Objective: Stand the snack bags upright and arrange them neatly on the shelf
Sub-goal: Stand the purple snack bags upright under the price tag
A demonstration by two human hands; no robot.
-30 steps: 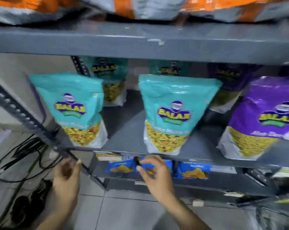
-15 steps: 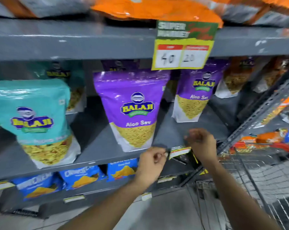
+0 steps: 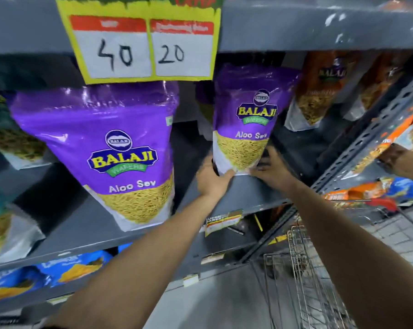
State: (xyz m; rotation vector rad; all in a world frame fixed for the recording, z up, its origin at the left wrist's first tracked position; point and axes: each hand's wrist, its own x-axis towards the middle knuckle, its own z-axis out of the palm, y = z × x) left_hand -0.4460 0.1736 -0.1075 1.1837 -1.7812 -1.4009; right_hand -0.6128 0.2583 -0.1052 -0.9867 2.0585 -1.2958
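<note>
Two purple Aloo Sev bags stand upright on the grey shelf (image 3: 243, 198). The nearer purple bag (image 3: 105, 148) stands at the shelf's front edge, left of my arms. The farther purple bag (image 3: 245, 119) stands deeper in, and both my hands grip its base. My left hand (image 3: 212, 179) holds its lower left corner and my right hand (image 3: 272, 167) holds its lower right corner. An orange-brown bag (image 3: 319, 91) stands behind it to the right. Teal bags (image 3: 1, 143) show blurred at the far left.
A yellow price sign (image 3: 141, 41) reading 40 and 20 hangs from the shelf above. Blue snack bags (image 3: 65, 267) lie on the shelf below. A wire shopping trolley (image 3: 305, 269) stands at lower right, beside a slanted perforated upright (image 3: 367, 136) and orange bags (image 3: 395, 138).
The view has swung right from the teal bags to the purple ones and moved closer. Both hands rose from the shelf's front edge and took hold of the farther purple bag's base.
</note>
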